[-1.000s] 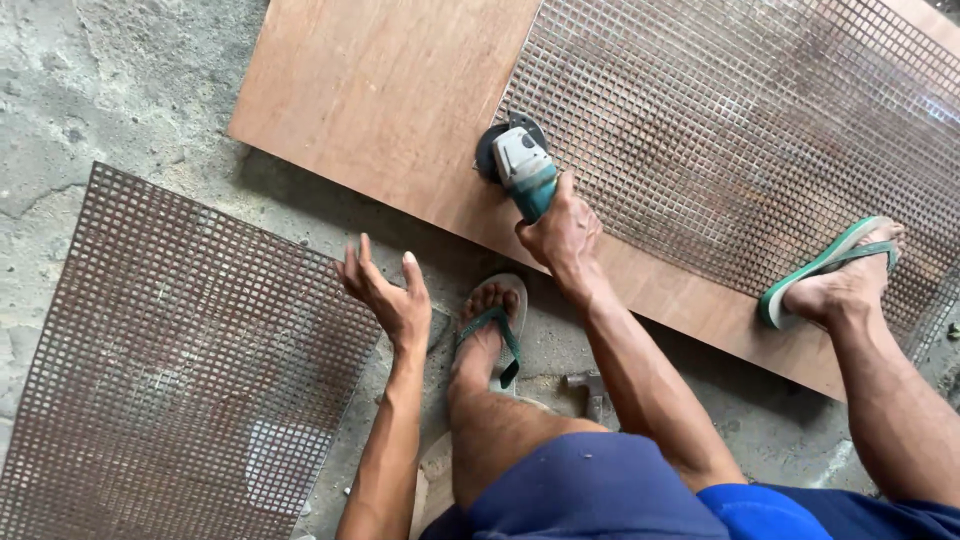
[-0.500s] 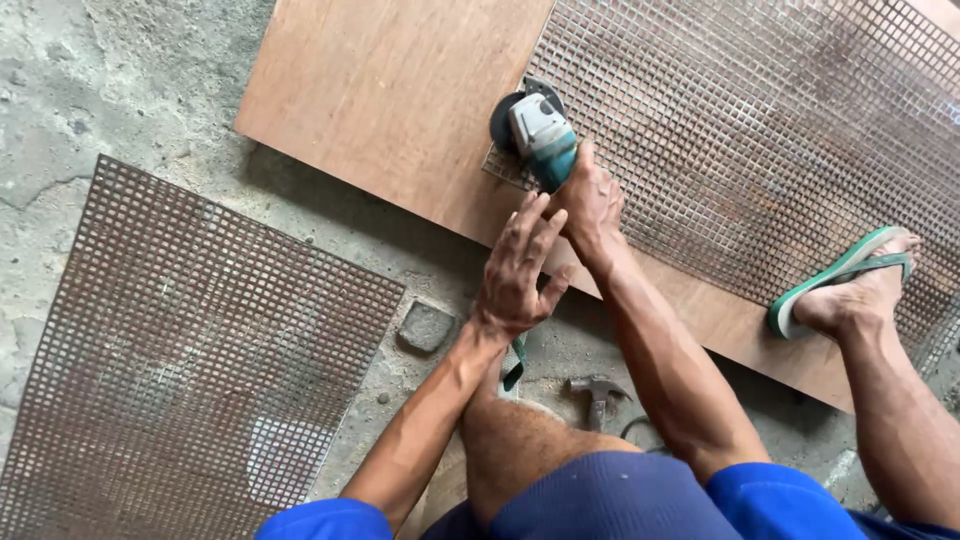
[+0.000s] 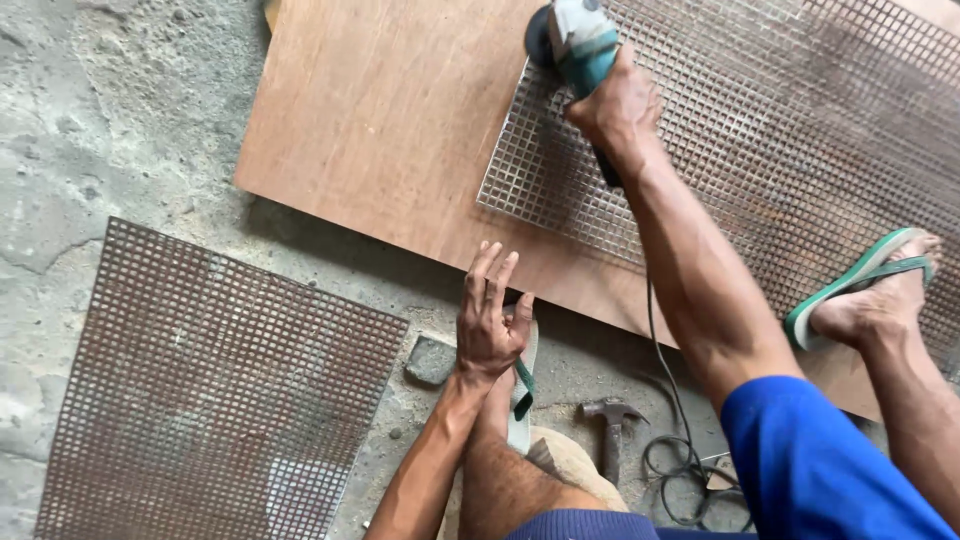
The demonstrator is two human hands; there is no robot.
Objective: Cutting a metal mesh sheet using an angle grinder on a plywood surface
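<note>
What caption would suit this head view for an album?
Right hand grips a teal angle grinder over perforated metal sheet on plywood; left hand open.

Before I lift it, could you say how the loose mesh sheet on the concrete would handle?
The mesh sheet looks like thin perforated metal, so probably light but springy, sagging if lifted by one edge. Its rusty surface should grip, not slip. Edges may be sharp. Lying flat on the floor, it should slide, not roll.

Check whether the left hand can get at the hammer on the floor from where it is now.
Probably yes. The left hand is open and holds nothing, and the hammer lies on bare concrete just to its right, beside the coiled cable. Only the person's own shin lies between them.
</note>
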